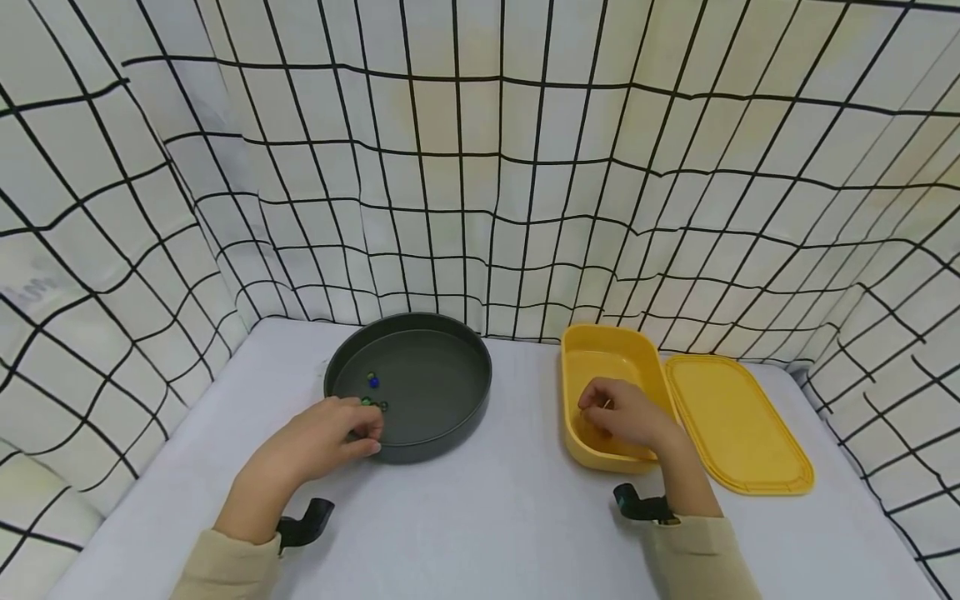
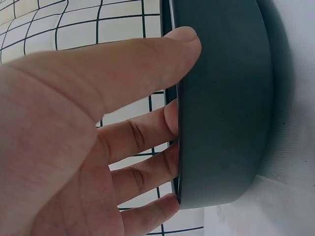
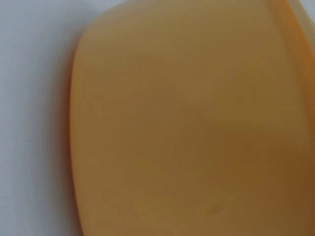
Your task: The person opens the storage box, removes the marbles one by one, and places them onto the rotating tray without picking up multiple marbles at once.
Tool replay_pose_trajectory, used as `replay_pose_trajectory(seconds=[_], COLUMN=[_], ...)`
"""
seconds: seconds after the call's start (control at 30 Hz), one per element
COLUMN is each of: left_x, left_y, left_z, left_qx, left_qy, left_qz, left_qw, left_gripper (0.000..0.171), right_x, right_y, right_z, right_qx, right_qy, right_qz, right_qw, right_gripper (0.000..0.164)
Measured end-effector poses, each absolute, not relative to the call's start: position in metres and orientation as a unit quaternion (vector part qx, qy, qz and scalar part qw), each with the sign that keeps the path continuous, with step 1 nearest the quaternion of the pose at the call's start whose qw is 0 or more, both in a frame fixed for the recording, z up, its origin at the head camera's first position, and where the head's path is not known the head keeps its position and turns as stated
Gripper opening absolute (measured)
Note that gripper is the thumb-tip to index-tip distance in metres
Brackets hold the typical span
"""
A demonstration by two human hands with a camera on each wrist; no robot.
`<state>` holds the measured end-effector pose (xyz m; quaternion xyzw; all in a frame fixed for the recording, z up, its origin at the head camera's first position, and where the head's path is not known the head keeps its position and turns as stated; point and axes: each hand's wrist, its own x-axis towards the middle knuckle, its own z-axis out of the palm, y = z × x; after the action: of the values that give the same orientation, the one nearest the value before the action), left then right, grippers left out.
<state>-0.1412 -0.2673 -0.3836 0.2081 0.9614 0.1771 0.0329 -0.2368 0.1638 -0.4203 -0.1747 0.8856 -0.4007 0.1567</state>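
Observation:
My left hand is at the front left rim of a dark green round pan. In the left wrist view its thumb lies over the pan's outer wall, while the fingers reach inside, tips hidden behind the rim. Near those fingers lie several small marbles, among them a blue marble and a green marble. Over a yellow rectangular box my right hand bends its fingers downward; whether they hold anything is hidden. The right wrist view shows only the box's outer wall, blurred.
A yellow lid lies flat to the right of the box, close against it. The white table is enclosed at the back and sides by white walls with black grid netting.

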Motion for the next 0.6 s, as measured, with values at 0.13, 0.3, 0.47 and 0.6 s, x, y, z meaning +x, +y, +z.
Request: replay_pose_trajectory(seconds=[0.13,0.3,0.47,0.6], left_x=[-0.1425,-0.1425,-0.1425,-0.1424], left_y=[-0.2667,-0.2671,-0.2670,-0.2667], left_z=[-0.3841,-0.3845,-0.3849,-0.3852], left_qx=[0.212,0.212,0.213,0.212], left_qy=[0.960,0.960,0.960,0.960], left_qz=[0.179,0.181,0.181,0.179], left_qw=[0.029,0.029,0.028,0.028], left_gripper=[0.022,0.022,0.022,0.022], right_x=[-0.2383,-0.2382,-0.2389,-0.2385], right_y=[0.1668,0.1664,0.1659,0.1653], right_z=[-0.4175,-0.4141,-0.4131,-0.4121], right_qx=[-0.175,-0.177,-0.185,-0.189], right_qy=[0.877,0.860,0.833,0.812], right_qz=[-0.423,-0.460,-0.507,-0.538], right_qw=[0.143,0.136,0.125,0.126], right_gripper=[0.008,0.010,0.015,0.021])
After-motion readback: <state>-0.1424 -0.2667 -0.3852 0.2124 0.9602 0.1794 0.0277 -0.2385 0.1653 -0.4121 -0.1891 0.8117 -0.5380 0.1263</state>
